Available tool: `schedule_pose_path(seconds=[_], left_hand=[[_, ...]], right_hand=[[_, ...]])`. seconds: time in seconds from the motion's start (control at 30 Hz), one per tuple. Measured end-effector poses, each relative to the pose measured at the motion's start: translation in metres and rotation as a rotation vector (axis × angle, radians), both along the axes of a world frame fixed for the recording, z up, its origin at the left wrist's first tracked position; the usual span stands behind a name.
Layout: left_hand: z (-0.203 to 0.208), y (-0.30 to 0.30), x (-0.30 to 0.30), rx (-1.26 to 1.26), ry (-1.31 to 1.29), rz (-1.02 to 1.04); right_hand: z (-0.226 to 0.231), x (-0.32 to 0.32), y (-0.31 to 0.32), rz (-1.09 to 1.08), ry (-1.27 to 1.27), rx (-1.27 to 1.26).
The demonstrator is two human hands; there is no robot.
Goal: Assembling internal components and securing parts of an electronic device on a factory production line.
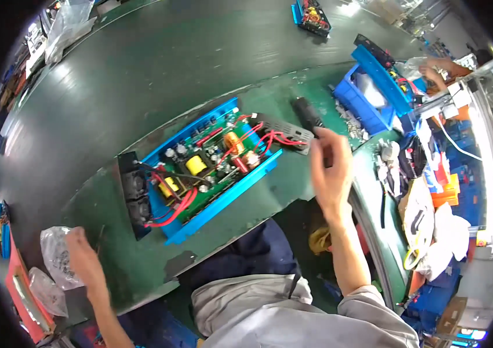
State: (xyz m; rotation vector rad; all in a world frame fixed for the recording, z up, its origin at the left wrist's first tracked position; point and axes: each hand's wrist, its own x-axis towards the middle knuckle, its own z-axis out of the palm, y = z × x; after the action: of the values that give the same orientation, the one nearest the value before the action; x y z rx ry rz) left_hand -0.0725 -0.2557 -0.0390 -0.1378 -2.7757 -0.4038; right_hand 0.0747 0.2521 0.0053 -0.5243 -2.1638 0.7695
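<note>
The right hand (332, 174) is holding a black stick-shaped tool (307, 113), half closed around it. The left hand (86, 258) is bending loosely at a clear bag (58, 261) of small bits; I can't tell if it's pinching any. The blue case (229, 192) and its circuit board (214, 177) are lying between them on the counter (293, 185). Taking one bit at a time seems best.

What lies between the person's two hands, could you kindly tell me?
In the head view, the open blue casing with its circuit board lies between the left hand and the right hand.

Open blue-cased circuit unit (204, 167) laid near the worktop's (294, 178) front edge
A black tool (308, 112) is held by the right hand (337, 181).
</note>
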Motion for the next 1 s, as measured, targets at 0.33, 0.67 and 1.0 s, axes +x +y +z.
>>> schedule_pose_path(seconds=[0.33, 0.67, 1.0], left_hand=[[0.087, 0.154, 0.065, 0.762, -0.267, -0.467], [0.094, 0.218, 0.057, 0.059, -0.011, -0.862], [0.081, 0.239, 0.05, -0.344, 0.144, -1.023]], right_hand=[[-0.029, 0.046, 0.075, -0.212, -0.449, 0.299], [-0.047, 0.175, -0.06, 0.296, -0.068, -1.523], [-0.054, 0.157, -0.137, 0.533, -0.648, -0.96]])
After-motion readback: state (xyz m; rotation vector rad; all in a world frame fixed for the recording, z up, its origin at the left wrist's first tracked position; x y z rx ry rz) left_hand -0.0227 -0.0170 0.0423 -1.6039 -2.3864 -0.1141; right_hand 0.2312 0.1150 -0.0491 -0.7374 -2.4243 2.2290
